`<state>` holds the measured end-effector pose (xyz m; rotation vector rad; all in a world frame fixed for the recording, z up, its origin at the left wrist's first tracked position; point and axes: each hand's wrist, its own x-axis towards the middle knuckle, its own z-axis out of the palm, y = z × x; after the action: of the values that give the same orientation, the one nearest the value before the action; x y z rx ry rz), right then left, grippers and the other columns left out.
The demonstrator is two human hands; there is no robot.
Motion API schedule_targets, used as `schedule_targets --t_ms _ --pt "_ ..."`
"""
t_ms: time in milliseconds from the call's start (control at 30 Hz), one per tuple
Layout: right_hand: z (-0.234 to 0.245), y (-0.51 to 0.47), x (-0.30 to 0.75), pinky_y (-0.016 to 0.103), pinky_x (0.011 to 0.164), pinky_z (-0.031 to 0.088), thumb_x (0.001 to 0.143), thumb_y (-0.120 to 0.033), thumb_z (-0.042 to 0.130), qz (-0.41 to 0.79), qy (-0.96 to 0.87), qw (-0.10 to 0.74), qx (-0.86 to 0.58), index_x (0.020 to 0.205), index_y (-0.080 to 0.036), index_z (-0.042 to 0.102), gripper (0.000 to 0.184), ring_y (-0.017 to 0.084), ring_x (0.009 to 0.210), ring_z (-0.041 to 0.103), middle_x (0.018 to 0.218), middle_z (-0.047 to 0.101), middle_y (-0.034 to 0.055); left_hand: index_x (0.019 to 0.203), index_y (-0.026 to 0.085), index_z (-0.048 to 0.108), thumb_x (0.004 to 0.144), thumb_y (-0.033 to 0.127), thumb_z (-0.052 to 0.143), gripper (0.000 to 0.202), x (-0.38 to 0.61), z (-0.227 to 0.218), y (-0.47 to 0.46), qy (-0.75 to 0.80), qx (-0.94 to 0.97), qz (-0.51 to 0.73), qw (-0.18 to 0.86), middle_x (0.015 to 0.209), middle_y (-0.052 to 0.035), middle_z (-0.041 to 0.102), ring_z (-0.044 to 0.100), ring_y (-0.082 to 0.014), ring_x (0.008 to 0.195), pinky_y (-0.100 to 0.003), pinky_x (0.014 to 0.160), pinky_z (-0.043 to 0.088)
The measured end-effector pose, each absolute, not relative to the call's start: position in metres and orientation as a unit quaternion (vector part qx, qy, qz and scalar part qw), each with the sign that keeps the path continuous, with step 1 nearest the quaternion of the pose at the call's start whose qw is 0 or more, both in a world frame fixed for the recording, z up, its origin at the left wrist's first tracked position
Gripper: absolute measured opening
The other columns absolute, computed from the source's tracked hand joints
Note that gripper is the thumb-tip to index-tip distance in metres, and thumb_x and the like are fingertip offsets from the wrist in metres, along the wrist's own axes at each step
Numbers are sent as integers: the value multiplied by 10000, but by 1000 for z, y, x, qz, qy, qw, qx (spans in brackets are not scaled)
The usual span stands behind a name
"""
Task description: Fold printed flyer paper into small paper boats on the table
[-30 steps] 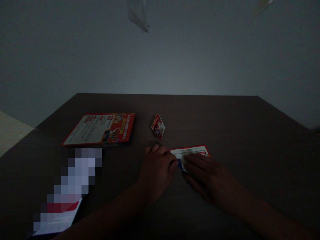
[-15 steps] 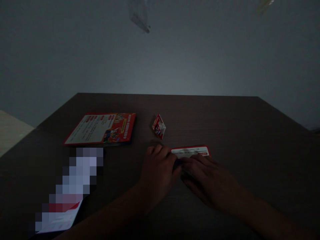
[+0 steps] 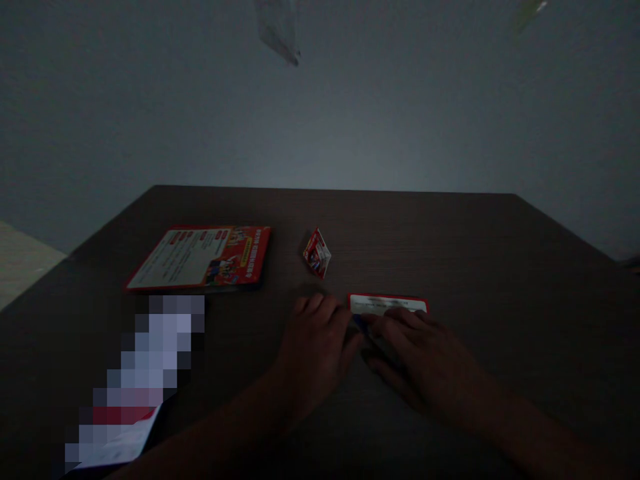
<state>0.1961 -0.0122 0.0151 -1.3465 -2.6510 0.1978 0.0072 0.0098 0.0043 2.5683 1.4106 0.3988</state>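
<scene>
A printed sheet of paper (image 3: 387, 304), white with a red border, lies at the table's front middle, partly hidden under my hands. My left hand (image 3: 316, 347) is closed at its left end, with curled fingers and the thumb pressed towards them. On its right part my right hand (image 3: 417, 347) is closed too, fingers bent over the paper and thumb below. A dark blue strip (image 3: 358, 322) shows between the two hands. Just beyond them a small folded red-and-white paper piece (image 3: 317, 253) stands on the table.
Left of the folded piece lies a stack of red-and-white printed leaflets (image 3: 200, 260). A phone-like device (image 3: 117, 445) with a lit, mostly pixelated screen is near my left forearm. The dark wooden table (image 3: 425, 233) meets a grey wall, where a clear plastic bag (image 3: 277, 30) hangs.
The sheet's visible far edge has shifted slightly right between my hands, and more of the blue strip shows. My hands have barely moved.
</scene>
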Motion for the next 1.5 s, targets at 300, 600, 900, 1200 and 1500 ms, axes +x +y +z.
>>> schedule_targets --t_ms 300,600,900,1200,1500 --pt "15 -11 200 414 805 503 878 -276 521 59 -886 98 -449 1102 -173 536 247 247 965 584 1068 636 115 1105 169 550 923 217 430 223 9 1 2 401 907 111 66 1134 -57 581 489 -229 1028 -408 885 367" --pt "17 -11 199 428 832 491 871 -258 529 78 -883 85 -455 1045 -185 547 190 245 974 565 1071 637 85 1131 181 532 904 203 460 239 11 6 -2 387 919 67 39 1106 -52 580 490 -233 1014 -399 851 353" --pt "17 -12 199 389 809 501 871 -253 529 82 -885 101 -447 907 -193 559 77 223 944 579 1046 641 84 1172 237 518 889 222 488 285 11 5 -2 391 917 67 40 1159 -53 557 482 -245 1040 -422 863 339" --pt "17 -13 200 400 826 494 878 -257 524 84 -884 89 -451 1010 -186 565 155 235 962 568 1035 641 83 1155 204 538 916 263 404 280 11 11 -1 436 896 68 53 1154 -85 571 493 -263 1046 -471 868 356" --pt "15 -12 202 419 847 483 900 -301 490 89 -881 85 -456 1057 -183 552 207 244 1010 554 1074 631 92 1205 165 514 902 351 427 366 10 11 -4 467 878 95 49 1193 -104 554 474 -279 1078 -466 892 357"
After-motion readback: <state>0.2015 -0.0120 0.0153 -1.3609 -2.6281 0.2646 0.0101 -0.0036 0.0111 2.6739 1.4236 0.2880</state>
